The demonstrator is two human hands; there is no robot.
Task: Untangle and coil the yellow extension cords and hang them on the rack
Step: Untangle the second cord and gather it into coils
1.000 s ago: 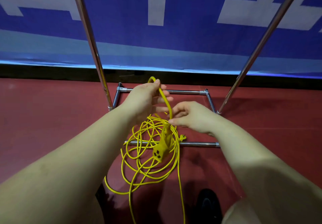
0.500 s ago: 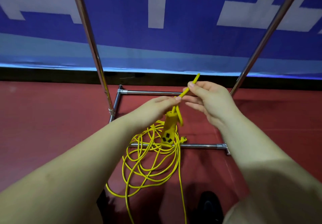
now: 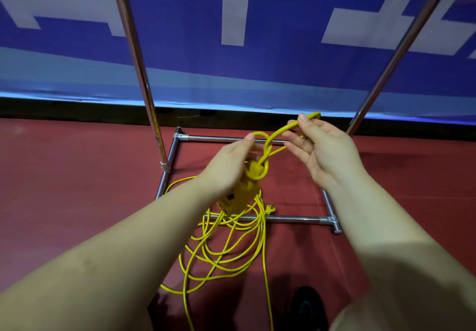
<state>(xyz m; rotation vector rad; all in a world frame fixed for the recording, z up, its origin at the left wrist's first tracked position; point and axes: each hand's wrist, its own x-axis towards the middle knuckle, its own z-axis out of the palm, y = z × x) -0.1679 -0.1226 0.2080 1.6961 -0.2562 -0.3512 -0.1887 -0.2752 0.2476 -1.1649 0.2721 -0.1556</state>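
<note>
Left hand [image 3: 229, 166] grips yellow socket block [image 3: 242, 196] and cord [image 3: 224, 248] loop, right hand [image 3: 322, 148] pinches cord strand, tangle on floor [image 3: 64, 189] by rack [image 3: 288, 218].

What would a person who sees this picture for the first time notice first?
First, the two hands in the middle: the left hand holds a yellow cord near its socket block, and the right hand pinches a loop of that cord and lifts it. Below them, the cord's loose loops lie tangled on the red floor, across the base bar of the metal rack. Behind stands a blue and white banner.
</note>
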